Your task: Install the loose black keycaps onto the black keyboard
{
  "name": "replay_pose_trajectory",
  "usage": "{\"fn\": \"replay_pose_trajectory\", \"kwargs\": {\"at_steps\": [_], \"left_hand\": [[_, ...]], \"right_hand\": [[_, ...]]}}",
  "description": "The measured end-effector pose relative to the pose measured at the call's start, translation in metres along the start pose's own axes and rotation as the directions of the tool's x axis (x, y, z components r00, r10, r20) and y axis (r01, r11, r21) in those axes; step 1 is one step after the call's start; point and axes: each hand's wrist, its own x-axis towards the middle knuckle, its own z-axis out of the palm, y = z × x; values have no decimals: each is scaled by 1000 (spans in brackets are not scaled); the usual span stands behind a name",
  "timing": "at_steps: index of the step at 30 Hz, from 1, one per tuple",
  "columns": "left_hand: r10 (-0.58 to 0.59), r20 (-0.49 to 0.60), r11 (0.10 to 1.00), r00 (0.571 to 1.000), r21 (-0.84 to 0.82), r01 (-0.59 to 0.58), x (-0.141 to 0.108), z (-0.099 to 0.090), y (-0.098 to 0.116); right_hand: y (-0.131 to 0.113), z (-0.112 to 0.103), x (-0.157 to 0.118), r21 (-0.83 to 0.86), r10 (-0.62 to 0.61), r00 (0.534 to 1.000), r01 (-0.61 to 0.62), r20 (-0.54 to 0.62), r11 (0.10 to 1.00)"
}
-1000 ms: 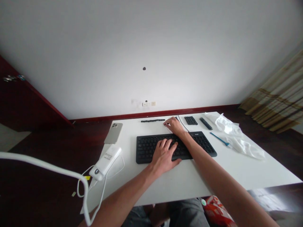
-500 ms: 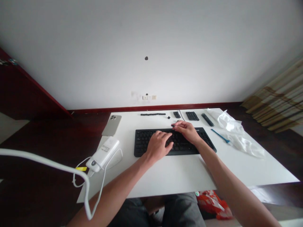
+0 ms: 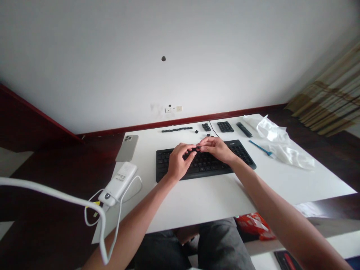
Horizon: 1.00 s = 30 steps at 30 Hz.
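A black keyboard (image 3: 206,165) lies on the white table under both hands. Over its upper edge my right hand (image 3: 218,150) pinches a small black keycap (image 3: 198,148) between thumb and fingertips. My left hand (image 3: 179,160) is held over the keyboard's left half, thumb and fingers apart, its fingertips right beside the keycap. Whether they touch it is hard to see. Beyond the keyboard lie a row of loose keycaps (image 3: 177,129), a small group of keycaps (image 3: 206,127), a larger block of keycaps (image 3: 225,126) and a single keycap (image 3: 196,131).
A phone (image 3: 127,148) and a white power bank (image 3: 120,179) with a white cable (image 3: 103,232) are on the left. To the right lie a long black object (image 3: 244,129), a thin blue tool (image 3: 260,148) and crumpled white plastic (image 3: 292,156). A wall (image 3: 112,75) stands behind.
My right hand has moved left with the keycap, towards my left hand. My left hand has lifted slightly, and its fingers now meet near the keycap. The whole view has tilted a little.
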Motion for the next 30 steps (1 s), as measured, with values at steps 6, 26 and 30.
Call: {"fn": "replay_pose_trajectory", "kwargs": {"at_steps": [6,26,30], "left_hand": [[31,-8,999,999,24,-31,-1,0,0],[146,-3,981,989,130,-144,-2,1,-3],[86,16,985,996,146,-88,-3,2,-5]], "right_hand": [[-7,8,-3,-41,-16,1000,17,16,999],[-14,7,-7,-165,-12,993,32,118,986],[-18,9,-9,-172,-33,991,55,130,984]]}}
